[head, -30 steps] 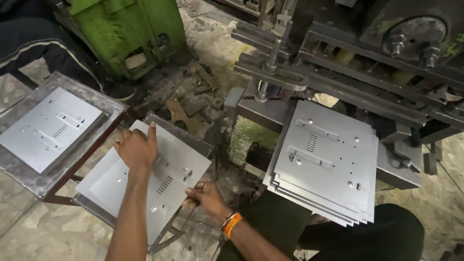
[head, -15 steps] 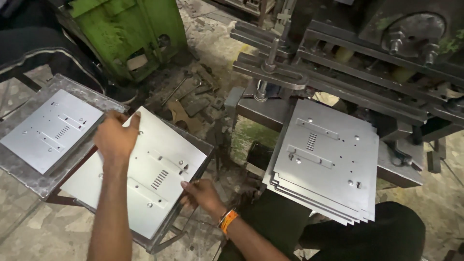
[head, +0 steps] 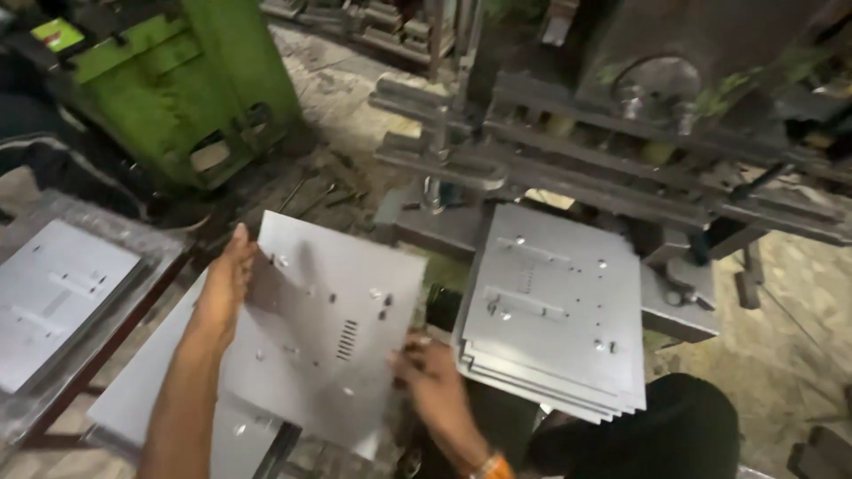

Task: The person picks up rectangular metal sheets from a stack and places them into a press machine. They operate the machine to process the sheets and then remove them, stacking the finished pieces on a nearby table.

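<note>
Two hands' grip point(head: 222, 284) point(head: 430, 377) on one punched sheet point(head: 328, 337), gritty workshop floor point(head: 355, 80) beyond.

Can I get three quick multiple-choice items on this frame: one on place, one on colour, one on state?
1. Where is the stack of punched sheets?
A. in front of the press, right of the hands
B. on the green machine
C. on the floor

2. What colour is the machine at upper left?
A. red
B. green
C. blue

3. How is the perforated sheet?
A. lying flat, untouched
B. held by both hands
C. rolled up

Answers: 1 A, it sits under the press bars. 2 B, its body is green. 3 B, left hand and right hand grip opposite edges.
</note>
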